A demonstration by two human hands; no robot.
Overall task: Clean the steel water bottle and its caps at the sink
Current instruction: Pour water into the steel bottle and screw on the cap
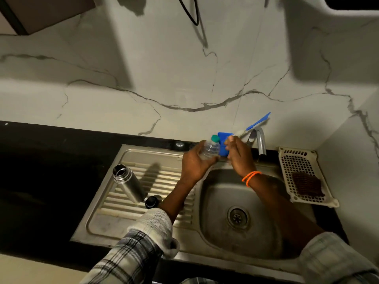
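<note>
The steel water bottle [128, 182] stands open and uncapped on the sink's ridged drainboard [143, 203]. A black cap [152, 201] lies right beside its base. At the back of the sink, my left hand [194, 160] grips a small clear plastic bottle [209, 148] with a green cap. My right hand [239, 154] reaches to a blue holder [223, 140], its fingers around the handle of a blue and white brush [256, 124] that sticks up toward the wall.
The steel sink basin [221, 201] with its drain [238, 218] lies below my hands. A chrome tap [261, 143] stands behind it. A cream plastic tray [299, 160] holding a dark scrubber [307, 184] sits at the right. Black countertop [41, 181] stretches left.
</note>
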